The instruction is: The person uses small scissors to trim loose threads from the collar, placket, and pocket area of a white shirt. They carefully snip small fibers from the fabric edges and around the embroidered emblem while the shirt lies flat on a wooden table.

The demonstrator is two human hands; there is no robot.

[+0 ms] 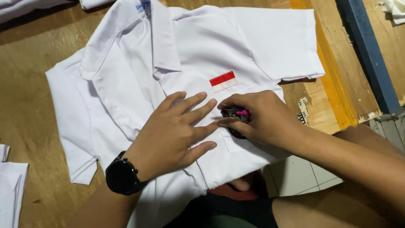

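1. Black tool [234, 113] with a pink tip sits pinched in the right hand [259, 118]: fingers curled shut around it, thumb and index closing at its front. Most of it is hidden, kind unclear.
2. Tool is pressed on the shirt [202, 55] at the top edge of the chest pocket [236, 141], just below the red-and-white patch [223, 81].
3. Left hand [173, 135] lies flat, fingers spread and extended, palm down on the shirt, holding nothing. Its fingertips touch the right hand's fingers beside the tool.
4. Black watch [122, 176] on the left wrist.
5. Shirt is white, short-sleeved, collar up-frame, front facing up, spread on a wooden table [25, 84].
6. More white cloth [10, 181] at the left table edge, another piece [29, 6] at the top left.
7. Yellow strip [333, 76] and blue bar [367, 50] run along the table's right side; tiled floor [295, 177] below.
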